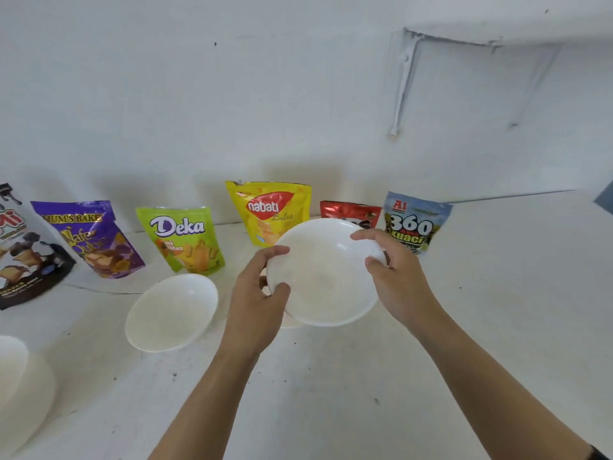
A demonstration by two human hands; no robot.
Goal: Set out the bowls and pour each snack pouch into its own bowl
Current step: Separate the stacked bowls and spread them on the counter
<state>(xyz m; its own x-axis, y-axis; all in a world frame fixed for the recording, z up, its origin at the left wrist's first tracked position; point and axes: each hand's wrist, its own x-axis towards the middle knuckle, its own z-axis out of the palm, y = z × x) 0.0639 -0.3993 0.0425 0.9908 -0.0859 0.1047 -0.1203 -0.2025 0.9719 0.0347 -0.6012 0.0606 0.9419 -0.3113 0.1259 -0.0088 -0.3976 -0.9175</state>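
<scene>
Between the hands, white bowl [325, 273] aloft: left hand [262, 290] pinches one rim, right hand [396, 280] clasps the other, likely steadying it to set before the Nabati pouch [265, 210].

Six pouches [26, 260] [96, 244] [185, 240] [268, 210] [348, 212] [414, 224]. Three bowls [325, 277] [170, 312] [23, 393] plain to see; maybe more stacked, hard to tell. Two hands [258, 293] [398, 283].
</scene>
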